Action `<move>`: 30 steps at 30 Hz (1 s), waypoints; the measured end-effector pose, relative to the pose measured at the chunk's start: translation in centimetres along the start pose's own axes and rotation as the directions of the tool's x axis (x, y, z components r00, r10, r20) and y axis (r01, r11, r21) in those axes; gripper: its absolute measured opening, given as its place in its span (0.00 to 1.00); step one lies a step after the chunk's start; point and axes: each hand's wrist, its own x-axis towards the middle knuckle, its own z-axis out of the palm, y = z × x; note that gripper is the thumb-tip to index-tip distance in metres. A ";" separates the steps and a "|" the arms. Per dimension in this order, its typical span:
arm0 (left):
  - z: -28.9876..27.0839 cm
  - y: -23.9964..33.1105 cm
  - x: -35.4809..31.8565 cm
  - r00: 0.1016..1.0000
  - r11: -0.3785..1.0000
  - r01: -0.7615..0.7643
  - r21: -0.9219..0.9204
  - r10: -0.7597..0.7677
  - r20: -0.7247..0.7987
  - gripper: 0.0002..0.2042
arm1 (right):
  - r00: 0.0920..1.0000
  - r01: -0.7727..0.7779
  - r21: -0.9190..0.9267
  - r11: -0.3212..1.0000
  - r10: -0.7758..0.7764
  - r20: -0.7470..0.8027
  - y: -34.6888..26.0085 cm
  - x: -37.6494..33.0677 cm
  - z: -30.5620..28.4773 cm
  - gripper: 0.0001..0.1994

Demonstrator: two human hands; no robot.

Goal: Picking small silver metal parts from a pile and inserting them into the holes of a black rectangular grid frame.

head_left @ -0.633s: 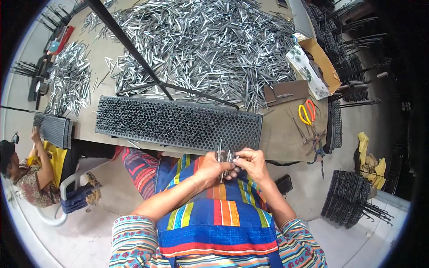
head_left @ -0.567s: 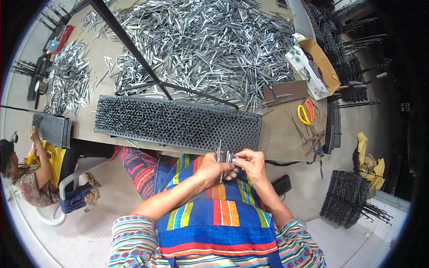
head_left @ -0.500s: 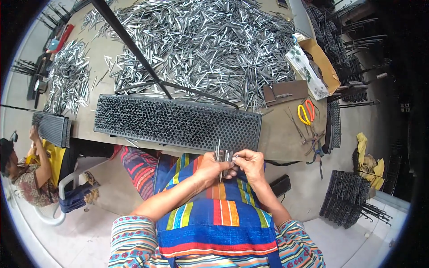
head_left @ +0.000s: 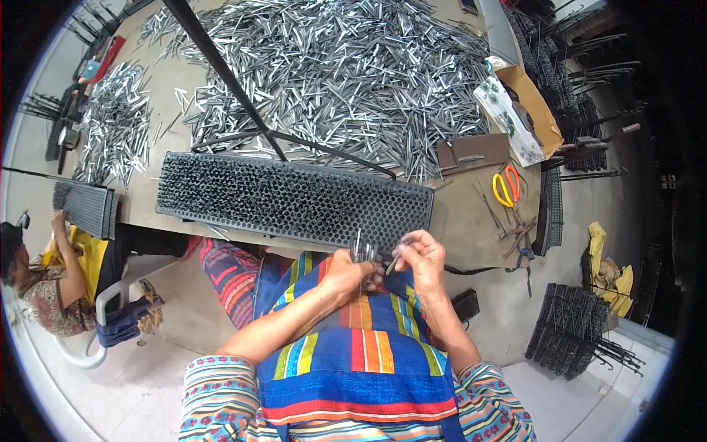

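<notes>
My left hand (head_left: 350, 272) is closed round a small bunch of thin metal rods (head_left: 361, 249) that stick up above its fingers. Just to its right, my right hand (head_left: 420, 258) pinches a single short metal rod (head_left: 393, 264) between thumb and fingertips. Both hands are above my lap at the table's near edge. In front of them lies a long black perforated tray (head_left: 294, 199). Its left and middle holes are crowded with dark upright pieces, while the holes toward the right end look bare.
A wide heap of loose metal rods (head_left: 339, 81) covers the table behind the tray. A black bar (head_left: 228, 81) crosses above it. Pliers with yellow and orange handles (head_left: 504, 188) and an open cardboard box (head_left: 530, 110) are at the right. A co-worker (head_left: 51, 272) sits at the left.
My right hand has drawn away from the left, slightly right and up, with a rod now showing in its pinch. My left hand has stayed nearly in place with its bunch.
</notes>
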 end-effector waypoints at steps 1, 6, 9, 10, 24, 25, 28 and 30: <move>-0.1 -0.1 0.0 1.000 1.000 -0.006 0.006 0.006 -0.006 0.07 | 0.999 -0.041 -0.018 0.999 0.042 0.034 0.2 -0.1 0.0 0.05; 0.1 -0.2 -0.3 0.998 0.999 -0.039 -0.003 0.039 -0.040 0.06 | 0.994 -0.108 0.018 0.994 0.107 0.034 1.4 -1.1 1.2 0.08; -0.4 -0.7 -0.1 0.997 0.997 -0.053 -0.050 0.050 -0.051 0.09 | 0.996 -0.086 -0.044 0.995 0.085 -0.031 1.7 -1.3 1.7 0.08; -0.5 -0.6 -0.2 0.998 0.998 -0.053 -0.043 0.052 -0.026 0.09 | 0.996 -0.092 -0.079 0.993 0.090 -0.025 1.6 -1.2 1.8 0.08; 0.5 0.3 -1.0 0.999 0.999 -0.038 0.006 0.038 -0.004 0.05 | 0.997 -0.039 -0.079 0.996 0.034 -0.065 1.7 -0.8 2.1 0.04; 0.4 0.3 -0.9 0.998 0.998 -0.056 -0.004 0.056 0.002 0.05 | 0.996 -0.015 -0.071 0.997 0.008 -0.094 1.6 -0.6 2.4 0.04; 0.8 1.0 -0.9 0.997 0.997 -0.078 -0.020 0.079 0.017 0.05 | 0.990 0.028 -0.033 0.999 -0.033 -0.139 1.3 -0.2 2.9 0.04; 0.8 1.3 -0.8 0.996 0.996 -0.084 -0.027 0.084 0.019 0.05 | 0.988 0.044 0.002 0.999 -0.043 -0.150 1.3 0.0 2.8 0.04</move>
